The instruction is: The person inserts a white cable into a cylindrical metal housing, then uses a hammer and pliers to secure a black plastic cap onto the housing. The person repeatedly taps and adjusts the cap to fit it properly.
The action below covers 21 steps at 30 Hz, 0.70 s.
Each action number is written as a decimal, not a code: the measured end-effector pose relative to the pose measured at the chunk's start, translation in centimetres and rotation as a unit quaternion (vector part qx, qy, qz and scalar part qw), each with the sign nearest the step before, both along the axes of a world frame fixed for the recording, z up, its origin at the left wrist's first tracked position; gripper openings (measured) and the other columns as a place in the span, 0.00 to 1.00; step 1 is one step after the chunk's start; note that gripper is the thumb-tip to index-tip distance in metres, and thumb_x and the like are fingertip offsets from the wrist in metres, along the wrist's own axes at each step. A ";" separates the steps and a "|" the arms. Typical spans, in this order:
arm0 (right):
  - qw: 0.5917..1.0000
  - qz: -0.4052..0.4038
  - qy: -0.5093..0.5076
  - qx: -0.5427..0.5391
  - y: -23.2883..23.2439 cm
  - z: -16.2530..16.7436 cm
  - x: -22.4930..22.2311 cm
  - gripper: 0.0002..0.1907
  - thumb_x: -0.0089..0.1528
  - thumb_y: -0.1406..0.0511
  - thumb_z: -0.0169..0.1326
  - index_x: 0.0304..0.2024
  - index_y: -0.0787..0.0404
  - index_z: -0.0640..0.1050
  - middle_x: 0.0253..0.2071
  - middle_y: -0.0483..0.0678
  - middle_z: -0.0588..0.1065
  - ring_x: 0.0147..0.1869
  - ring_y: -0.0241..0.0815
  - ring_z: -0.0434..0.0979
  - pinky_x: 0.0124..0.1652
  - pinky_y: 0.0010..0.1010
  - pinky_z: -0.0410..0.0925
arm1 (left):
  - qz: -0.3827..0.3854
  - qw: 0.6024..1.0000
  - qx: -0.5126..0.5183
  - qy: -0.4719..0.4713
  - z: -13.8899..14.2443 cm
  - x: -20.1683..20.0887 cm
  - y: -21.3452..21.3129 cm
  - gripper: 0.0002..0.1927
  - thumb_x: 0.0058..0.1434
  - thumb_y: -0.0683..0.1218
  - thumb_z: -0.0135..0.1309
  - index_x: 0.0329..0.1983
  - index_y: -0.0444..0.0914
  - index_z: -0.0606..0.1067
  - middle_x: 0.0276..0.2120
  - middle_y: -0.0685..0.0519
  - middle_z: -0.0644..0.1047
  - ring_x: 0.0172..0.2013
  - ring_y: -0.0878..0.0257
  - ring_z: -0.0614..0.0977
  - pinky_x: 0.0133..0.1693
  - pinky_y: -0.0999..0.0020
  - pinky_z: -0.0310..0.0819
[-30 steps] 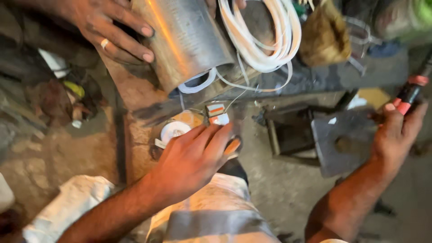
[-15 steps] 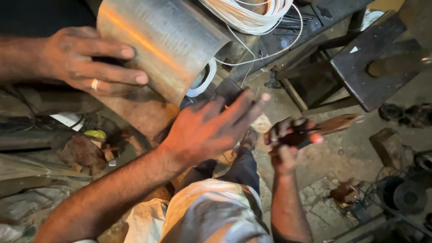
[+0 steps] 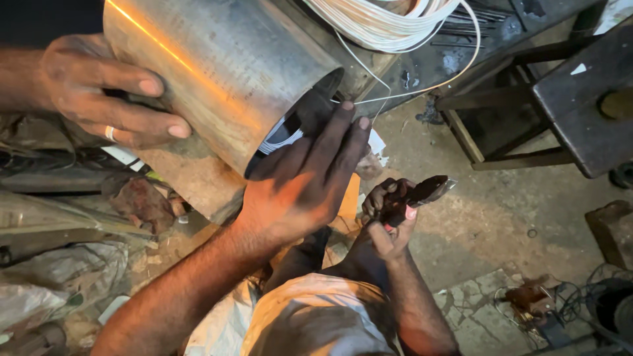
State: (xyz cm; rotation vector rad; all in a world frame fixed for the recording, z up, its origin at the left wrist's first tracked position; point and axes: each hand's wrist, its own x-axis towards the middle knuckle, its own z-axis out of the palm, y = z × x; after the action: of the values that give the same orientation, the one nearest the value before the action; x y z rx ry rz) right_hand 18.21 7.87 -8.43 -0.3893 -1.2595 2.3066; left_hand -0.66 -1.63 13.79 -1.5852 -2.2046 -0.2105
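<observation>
We take the large grey sheet-metal cylinder (image 3: pixel 224 72) as our landmark: it lies tilted across the upper left of the view, its open round end facing down and to the right. Our left hand (image 3: pixel 300 188) sits right at that open rim, fingers (image 3: pixel 343 132) spread wide and reaching up over the dark mouth, the fingertips touching a thin white wire (image 3: pixel 422 89) that runs to the right from the rim. That wire leads up to a coil of white insulated wire (image 3: pixel 389 16) lying above and to the right of the cylinder's mouth. Our right hand (image 3: pixel 389 221) is below and to the right of the mouth, well clear of the rim, fingers closed around a pair of dark pliers with red grips (image 3: pixel 422 196), the tool's nose pointing right. Another person's hand with a ring (image 3: pixel 105 99) presses against the cylinder's left wall, fingers curled along the curved side. To the right of the cylinder, past the wire, a dark wooden stool (image 3: pixel 567 99) stands on the bare concrete floor (image 3: pixel 488 217), which leaves open room between stool and our right hand. Left of and below the cylinder, crumpled sacks and scrap (image 3: pixel 59 264) crowd the ground.
</observation>
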 end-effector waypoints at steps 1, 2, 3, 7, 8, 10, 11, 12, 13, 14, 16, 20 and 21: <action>1.000 0.009 -0.009 -0.011 0.0 -0.4 -0.1 0.28 0.55 0.77 0.47 0.57 0.57 0.60 0.43 0.47 0.61 0.43 0.37 0.62 0.38 0.27 0.64 | 0.009 1.000 0.003 -0.002 -0.1 0.1 0.1 0.20 0.71 0.44 0.57 0.64 0.36 0.77 0.62 0.47 0.77 0.34 0.69 0.77 0.38 0.76 0.74; 1.000 -0.001 0.001 0.011 -0.1 -0.7 -0.3 0.25 0.57 0.78 0.50 0.54 0.57 0.60 0.40 0.46 0.61 0.40 0.36 0.62 0.37 0.25 0.63 | 0.018 1.000 0.007 -0.002 -0.2 0.1 0.3 0.19 0.71 0.44 0.57 0.64 0.36 0.77 0.62 0.48 0.77 0.34 0.69 0.77 0.37 0.76 0.73; 0.999 -0.012 0.011 0.033 -0.2 -1.0 -0.6 0.23 0.58 0.78 0.52 0.51 0.57 0.61 0.38 0.45 0.60 0.37 0.35 0.62 0.35 0.24 0.62 | 0.026 1.000 0.010 -0.002 -0.3 0.1 0.4 0.18 0.72 0.45 0.57 0.64 0.37 0.78 0.61 0.49 0.77 0.33 0.69 0.77 0.36 0.76 0.73; 0.963 -0.153 0.052 0.217 -0.7 -1.5 -2.9 0.29 0.57 0.72 0.60 0.56 0.59 0.61 0.48 0.48 0.62 0.44 0.37 0.63 0.43 0.29 0.63 | 0.026 1.000 0.014 0.008 -0.4 0.2 0.5 0.17 0.74 0.45 0.58 0.63 0.36 0.77 0.61 0.48 0.77 0.33 0.69 0.77 0.36 0.76 0.73; 0.950 -0.182 0.041 0.250 -0.7 -1.5 -3.7 0.29 0.59 0.72 0.60 0.56 0.59 0.60 0.50 0.49 0.62 0.48 0.40 0.64 0.45 0.31 0.65 | 0.025 1.000 0.016 0.007 -0.4 0.2 0.5 0.17 0.73 0.45 0.58 0.63 0.36 0.77 0.61 0.47 0.78 0.33 0.69 0.77 0.37 0.76 0.74; 0.920 -0.237 0.022 0.313 -0.5 -1.3 -5.7 0.28 0.63 0.71 0.62 0.57 0.60 0.59 0.52 0.50 0.62 0.54 0.48 0.65 0.49 0.36 0.68 | 0.024 1.000 0.019 0.003 -0.6 0.2 0.5 0.17 0.73 0.45 0.58 0.63 0.36 0.77 0.61 0.47 0.77 0.34 0.68 0.78 0.38 0.75 0.74; 0.911 -0.245 0.047 0.329 -0.3 -1.1 -6.8 0.27 0.64 0.69 0.62 0.56 0.58 0.59 0.51 0.50 0.63 0.51 0.46 0.67 0.48 0.35 0.68 | 0.025 1.000 0.019 -0.002 -0.6 0.3 0.5 0.18 0.73 0.45 0.58 0.63 0.36 0.77 0.61 0.47 0.77 0.34 0.68 0.78 0.38 0.75 0.75; 0.901 -0.253 0.071 0.344 0.1 -0.9 -7.8 0.27 0.65 0.66 0.62 0.56 0.57 0.58 0.51 0.49 0.64 0.49 0.44 0.68 0.47 0.33 0.67 | 0.026 0.999 0.019 -0.006 -0.7 0.3 0.4 0.18 0.73 0.45 0.58 0.64 0.36 0.77 0.61 0.47 0.77 0.35 0.68 0.79 0.38 0.74 0.75; 0.891 -0.261 0.095 0.360 0.5 -0.6 -8.8 0.27 0.66 0.63 0.62 0.55 0.55 0.57 0.50 0.48 0.66 0.46 0.42 0.70 0.46 0.31 0.67 | 0.027 0.999 0.015 -0.008 -0.8 0.3 0.4 0.18 0.72 0.45 0.57 0.64 0.35 0.77 0.61 0.47 0.77 0.34 0.68 0.79 0.38 0.74 0.75; 0.883 -0.223 0.041 0.412 0.8 -0.4 -9.7 0.23 0.67 0.62 0.59 0.54 0.57 0.60 0.48 0.49 0.66 0.45 0.42 0.70 0.46 0.32 0.67 | 0.027 1.000 0.013 -0.010 -0.8 0.3 0.4 0.19 0.71 0.45 0.57 0.63 0.35 0.77 0.61 0.46 0.77 0.34 0.68 0.79 0.37 0.74 0.75; 0.847 -0.142 -0.066 0.508 1.4 0.0 -11.1 0.15 0.69 0.61 0.54 0.52 0.59 0.64 0.43 0.50 0.68 0.43 0.44 0.70 0.45 0.35 0.66 | 0.027 1.000 0.009 -0.009 -0.9 0.3 0.3 0.20 0.69 0.45 0.57 0.63 0.35 0.77 0.61 0.46 0.77 0.33 0.68 0.79 0.37 0.74 0.75; 0.839 -0.085 -0.092 0.529 1.3 0.1 -12.2 0.13 0.71 0.58 0.46 0.49 0.61 0.70 0.40 0.50 0.70 0.44 0.43 0.71 0.46 0.34 0.66 | 0.028 0.999 0.010 -0.017 -1.0 0.3 0.2 0.22 0.69 0.44 0.56 0.65 0.35 0.75 0.62 0.45 0.77 0.36 0.67 0.80 0.40 0.73 0.77; 0.898 -0.153 0.044 0.411 0.9 -0.1 -12.3 0.14 0.71 0.56 0.48 0.49 0.60 0.69 0.44 0.50 0.70 0.47 0.40 0.72 0.49 0.30 0.67 | 0.029 0.999 0.013 -0.024 -0.9 0.3 0.2 0.22 0.69 0.44 0.55 0.65 0.35 0.75 0.63 0.45 0.76 0.37 0.67 0.81 0.42 0.72 0.78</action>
State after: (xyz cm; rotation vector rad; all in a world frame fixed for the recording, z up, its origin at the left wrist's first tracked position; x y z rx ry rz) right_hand 5.94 8.81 -8.52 -0.1553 -1.8194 1.3445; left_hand -0.39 -1.39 12.85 -1.5160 -2.2714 -0.2604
